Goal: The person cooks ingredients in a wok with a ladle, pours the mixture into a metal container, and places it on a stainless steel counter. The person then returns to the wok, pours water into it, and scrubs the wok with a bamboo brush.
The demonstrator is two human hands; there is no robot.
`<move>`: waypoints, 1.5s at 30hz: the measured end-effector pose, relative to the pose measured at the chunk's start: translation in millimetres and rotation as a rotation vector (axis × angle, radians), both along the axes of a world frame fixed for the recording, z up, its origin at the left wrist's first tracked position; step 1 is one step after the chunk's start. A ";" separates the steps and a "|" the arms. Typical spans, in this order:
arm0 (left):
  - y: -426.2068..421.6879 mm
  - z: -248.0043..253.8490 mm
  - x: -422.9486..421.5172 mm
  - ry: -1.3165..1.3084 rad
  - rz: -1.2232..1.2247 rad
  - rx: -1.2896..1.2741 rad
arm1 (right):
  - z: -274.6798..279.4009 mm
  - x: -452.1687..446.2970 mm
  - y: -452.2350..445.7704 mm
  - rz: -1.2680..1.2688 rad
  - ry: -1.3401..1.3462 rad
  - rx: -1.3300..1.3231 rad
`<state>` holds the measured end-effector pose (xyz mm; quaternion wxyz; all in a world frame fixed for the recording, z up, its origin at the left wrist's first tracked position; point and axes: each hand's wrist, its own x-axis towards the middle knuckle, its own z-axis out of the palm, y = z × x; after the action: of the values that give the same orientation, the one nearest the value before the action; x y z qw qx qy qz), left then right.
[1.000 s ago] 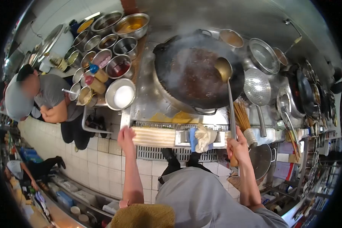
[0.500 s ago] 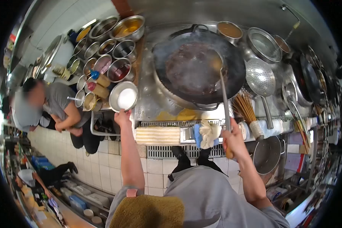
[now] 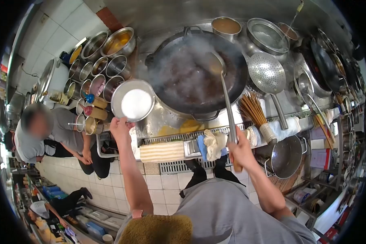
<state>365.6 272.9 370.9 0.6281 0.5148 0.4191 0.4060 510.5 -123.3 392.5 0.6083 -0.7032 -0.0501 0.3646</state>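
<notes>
With the wok [image 3: 239,77] as the clock, a seated person [image 3: 67,130] is far out past 8 o'clock, two squeeze bottles [image 3: 96,112] stand nearer in, and my left hand [image 3: 121,129] is closed on the rim of a steel bowl [image 3: 118,95] of white stuff, just beside the wok at 8. Steam rises from the dark liquid [image 3: 183,77], where the ladle [image 3: 228,105] has its head towards 2, and my right hand [image 3: 242,148] is wrapped round its handle at 5. The brush [image 3: 254,112] lies at 4, the skimmer [image 3: 267,73] at 3.
</notes>
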 end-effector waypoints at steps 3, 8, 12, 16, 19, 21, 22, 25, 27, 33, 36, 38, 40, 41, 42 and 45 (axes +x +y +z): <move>-7.2 19.1 34.8 0.002 -0.084 0.021 | 58.7 -10.0 -2.9 -0.052 0.550 0.241; -19.4 32.5 97.2 0.009 -0.152 0.094 | 16.7 59.0 -6.5 0.046 0.556 0.275; -22.3 33.4 131.9 0.019 -0.204 0.182 | -7.8 25.5 2.3 0.074 0.034 0.036; -31.0 41.4 156.5 0.067 -0.218 0.270 | 41.2 3.3 -10.9 0.014 0.383 0.209; -32.5 41.6 171.4 0.112 -0.222 0.333 | 21.4 42.8 -19.8 -0.041 0.677 0.328; -34.8 43.0 178.9 0.133 -0.220 0.369 | 16.3 68.8 -13.1 0.025 0.646 0.344; -36.6 44.6 181.9 0.149 -0.216 0.391 | 6.4 65.7 -11.7 0.062 0.457 0.250; -42.1 49.5 188.9 0.191 -0.202 0.435 | -9.2 28.7 -4.2 0.080 -0.046 -0.052; -43.4 52.8 190.9 0.212 -0.194 0.463 | 7.9 -1.0 -4.7 0.021 0.130 0.071; -53.1 62.1 198.5 0.243 -0.189 0.524 | 22.3 63.3 -15.5 0.054 0.630 0.341; -57.3 65.4 200.2 0.255 -0.170 0.552 | -7.5 59.3 -4.6 0.117 0.136 0.130; -58.3 66.5 203.0 0.258 -0.153 0.564 | -6.5 30.9 -2.0 0.091 0.018 0.063; -56.3 65.4 203.6 0.254 -0.151 0.570 | 20.5 2.4 -6.9 0.015 0.222 0.100; -56.3 64.0 203.2 0.256 -0.153 0.572 | 32.3 5.1 -10.8 0.021 0.360 0.160; -55.9 63.2 203.0 0.261 -0.147 0.572 | 43.7 11.4 -15.3 0.024 0.498 0.220; -57.8 62.8 205.6 0.255 -0.140 0.567 | 32.7 56.1 -15.8 0.077 0.661 0.327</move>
<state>571.2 215.1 433.7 0.4284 0.7438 0.3279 0.3946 566.6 -139.0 425.2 0.6817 -0.4385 0.0654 0.5819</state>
